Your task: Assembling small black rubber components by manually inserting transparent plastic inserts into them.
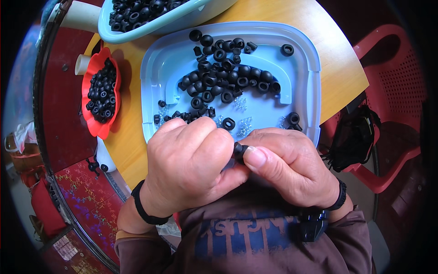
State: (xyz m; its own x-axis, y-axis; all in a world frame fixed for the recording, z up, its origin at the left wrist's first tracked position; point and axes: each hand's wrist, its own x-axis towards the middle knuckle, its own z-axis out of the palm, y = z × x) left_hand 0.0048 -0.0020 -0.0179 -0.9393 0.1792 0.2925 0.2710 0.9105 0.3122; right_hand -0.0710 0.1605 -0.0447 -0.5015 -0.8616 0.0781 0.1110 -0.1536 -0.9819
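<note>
Over the near edge of a pale blue tray [303, 59], my left hand [189, 160] and my right hand [289, 166] meet. Between them is a small black plastic or rubber part [239, 149], mostly covered by fingers. My right thumb presses on its right side, while the curled fingers and thumb of my left hand close round its left side. Beyond my hands, a heap of round black hollow parts [210, 81] lies in the tray. Smaller black pieces [182, 115] sit just past my left knuckles, and little clear beads [245, 124] are scattered nearby.
A red flower-shaped bowl [86, 121] of small black parts stands at the left table edge. At the far left, a light blue basin [200, 11] holds more round ones. The wooden table [340, 68] curves around. A red plastic chair [388, 102] with a black bag [353, 137] is on the right.
</note>
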